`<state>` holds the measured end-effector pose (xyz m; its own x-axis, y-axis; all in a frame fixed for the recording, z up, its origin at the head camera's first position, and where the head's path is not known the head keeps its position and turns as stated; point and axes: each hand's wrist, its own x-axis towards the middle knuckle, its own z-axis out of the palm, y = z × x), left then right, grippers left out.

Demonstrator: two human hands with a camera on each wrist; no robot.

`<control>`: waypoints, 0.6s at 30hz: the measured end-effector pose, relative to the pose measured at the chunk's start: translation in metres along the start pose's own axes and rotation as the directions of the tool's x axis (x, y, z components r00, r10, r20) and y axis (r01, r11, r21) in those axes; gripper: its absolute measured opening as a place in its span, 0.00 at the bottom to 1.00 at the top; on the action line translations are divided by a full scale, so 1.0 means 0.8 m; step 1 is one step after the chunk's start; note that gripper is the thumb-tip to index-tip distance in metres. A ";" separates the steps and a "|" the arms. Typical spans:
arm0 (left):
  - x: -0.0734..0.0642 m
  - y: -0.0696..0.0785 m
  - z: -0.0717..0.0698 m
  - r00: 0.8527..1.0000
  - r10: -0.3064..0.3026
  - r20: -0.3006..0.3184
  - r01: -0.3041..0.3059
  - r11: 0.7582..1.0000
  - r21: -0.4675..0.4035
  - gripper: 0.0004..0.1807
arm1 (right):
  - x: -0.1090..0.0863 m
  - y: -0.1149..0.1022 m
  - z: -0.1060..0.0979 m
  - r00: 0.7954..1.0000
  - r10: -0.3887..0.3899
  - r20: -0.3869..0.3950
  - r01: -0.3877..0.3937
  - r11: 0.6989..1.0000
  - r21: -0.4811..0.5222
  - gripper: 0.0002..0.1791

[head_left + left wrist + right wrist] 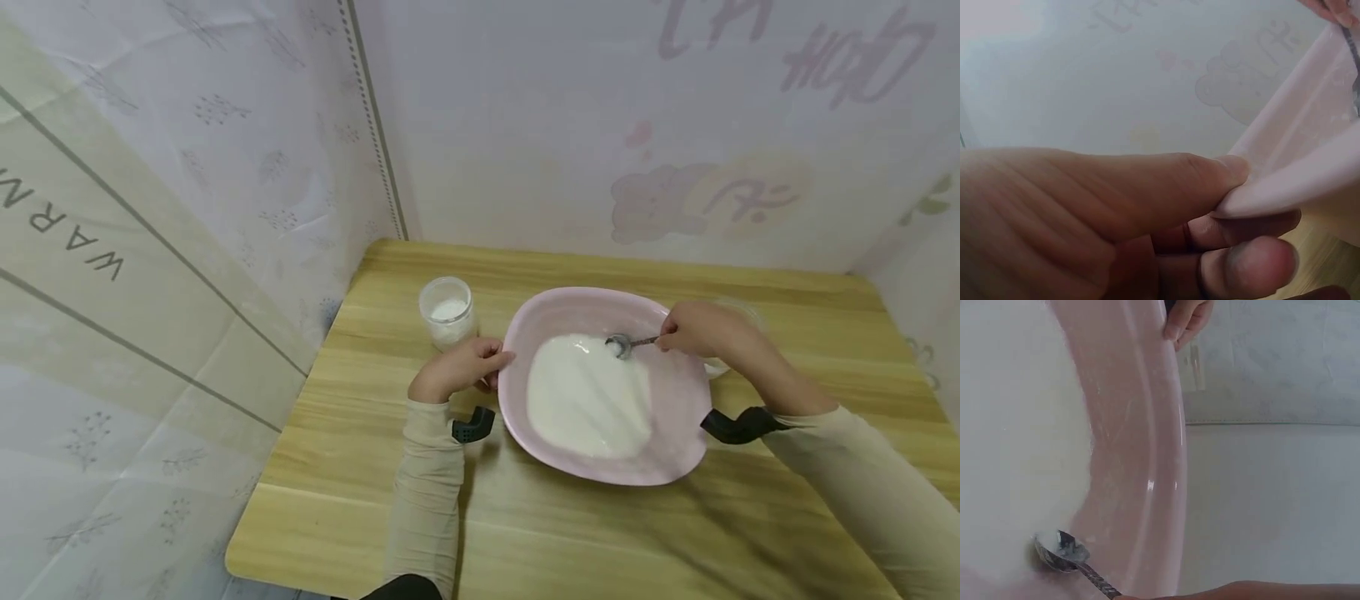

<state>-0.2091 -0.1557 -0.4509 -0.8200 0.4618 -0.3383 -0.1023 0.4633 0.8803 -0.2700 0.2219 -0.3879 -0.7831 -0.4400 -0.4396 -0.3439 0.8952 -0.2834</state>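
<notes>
A pink basin (678, 417) on the wooden table contains a smooth white liquid (588, 400). My left hand (465, 367) pinches the basin's left rim, thumb on top and fingers underneath, as the left wrist view shows. In my right hand (697, 329), at the basin's far right side, is the handle of a metal spoon (619, 345). The spoon's bowl sits at the upper edge of the white liquid, and some whitish stuff clings to it in the right wrist view. Beyond my left hand stands a clear jar (447, 312) with white contents.
A clear round dish or lid (738, 312) lies partly hidden behind my right hand and the basin. The wooden tabletop (337, 500) ends at a left edge and meets a patterned wall covering (525, 125) at the back.
</notes>
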 end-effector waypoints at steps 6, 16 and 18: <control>0.001 -0.001 0.001 1.000 -0.010 0.002 0.010 1.000 -0.012 0.16 | 0.023 -0.022 0.014 0.994 -0.036 -0.101 0.037 0.999 0.009 0.13; 0.002 -0.002 0.006 1.000 0.007 -0.003 -0.007 0.999 -0.035 0.15 | 0.049 -0.070 0.046 0.949 -0.251 -0.193 0.233 0.966 -0.111 0.08; 0.001 0.000 0.004 1.000 0.003 -0.011 -0.004 1.000 -0.027 0.15 | 0.047 -0.079 0.047 0.925 -0.322 -0.202 0.290 0.941 -0.172 0.07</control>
<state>-0.2081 -0.1528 -0.4519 -0.8264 0.4551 -0.3317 -0.1145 0.4410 0.8902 -0.2578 0.1461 -0.4185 -0.7182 -0.6810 -0.1428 -0.6401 0.7271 -0.2480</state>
